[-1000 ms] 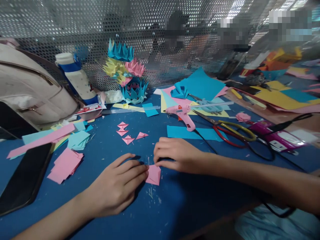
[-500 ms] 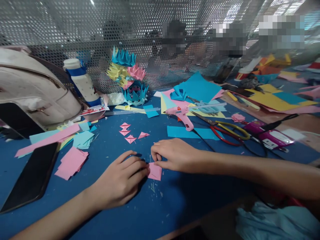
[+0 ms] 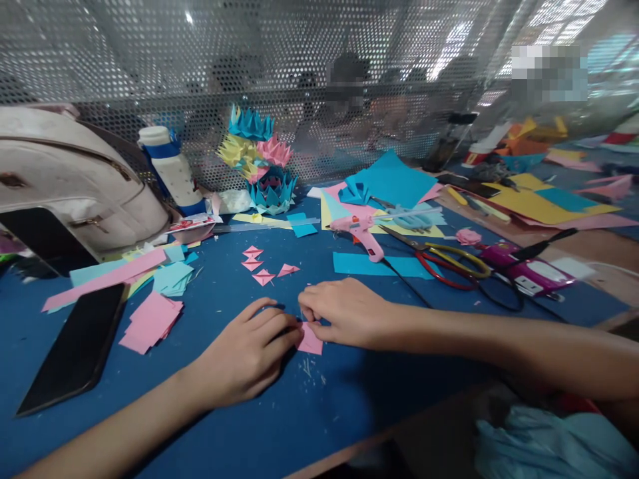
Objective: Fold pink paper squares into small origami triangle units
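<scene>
Blue table [image 3: 309, 412] against perforated metal screen [image 3: 150, 60], littered with paper offcuts. Left hand [image 3: 244, 356] and right hand [image 3: 344, 313], fingers pinched narrow, both press the pink paper square [image 3: 310, 340].

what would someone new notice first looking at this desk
Probably the two hands at the middle of the blue table: the left hand and right hand press on a small pink paper between them. Behind stands a stack of spiky paper flowers against the mesh wall, with a pink glue gun to its right.
</scene>
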Available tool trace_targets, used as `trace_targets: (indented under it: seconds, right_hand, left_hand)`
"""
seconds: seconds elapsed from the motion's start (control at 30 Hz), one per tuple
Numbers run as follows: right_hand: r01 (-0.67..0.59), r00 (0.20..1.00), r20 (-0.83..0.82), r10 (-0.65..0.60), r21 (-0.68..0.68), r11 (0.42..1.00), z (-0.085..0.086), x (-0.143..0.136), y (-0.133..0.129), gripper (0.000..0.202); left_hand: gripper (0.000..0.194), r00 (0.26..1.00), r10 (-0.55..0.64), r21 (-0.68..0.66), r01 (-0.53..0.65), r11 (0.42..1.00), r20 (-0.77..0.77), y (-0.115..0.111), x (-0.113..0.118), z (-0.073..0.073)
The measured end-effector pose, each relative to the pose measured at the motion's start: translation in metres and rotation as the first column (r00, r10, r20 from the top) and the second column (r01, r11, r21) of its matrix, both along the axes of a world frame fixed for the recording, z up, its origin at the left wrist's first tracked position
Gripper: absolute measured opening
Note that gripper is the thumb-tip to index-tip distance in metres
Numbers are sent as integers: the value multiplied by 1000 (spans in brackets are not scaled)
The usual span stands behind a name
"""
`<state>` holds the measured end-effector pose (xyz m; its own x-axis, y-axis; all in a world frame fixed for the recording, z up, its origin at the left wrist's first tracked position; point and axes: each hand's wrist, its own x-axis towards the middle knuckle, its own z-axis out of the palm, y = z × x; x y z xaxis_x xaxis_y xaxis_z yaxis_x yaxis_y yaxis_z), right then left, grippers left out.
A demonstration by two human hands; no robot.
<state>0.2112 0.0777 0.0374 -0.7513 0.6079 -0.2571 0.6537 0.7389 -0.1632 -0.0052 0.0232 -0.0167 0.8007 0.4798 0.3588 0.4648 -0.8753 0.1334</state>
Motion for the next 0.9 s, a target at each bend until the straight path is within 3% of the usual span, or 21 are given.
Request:
trace_targets:
  seconds: [0.23, 0.4, 0.53, 0.67, 0.9]
  right_hand:
    - [8, 1000, -15, -7, 42, 999, 2, 1, -6, 11]
    - [-2, 986, -164, -13, -92, 996, 4, 13, 3, 19]
    - [-169, 943, -320, 89, -232, 958, 3, 29, 15, 19]
    - [-248, 914, -379, 142, -246, 937, -10, 44, 21, 20]
    - [-147, 867, -498, 23, -211, 966, -38, 46, 20, 13]
  left_hand:
    - [37, 999, -28, -10, 27, 1000, -23, 0, -1, -1]
    - [35, 999, -43, -1, 43, 999, -26, 0, -1, -2]
    - [39, 998, -49, -21, 48, 999, -33, -1, -1, 0]
    - [38, 998, -23, -72, 18, 997, -58, -3, 2, 3]
    - [38, 993, 11, -115, -24, 993, -118, -4, 8, 5]
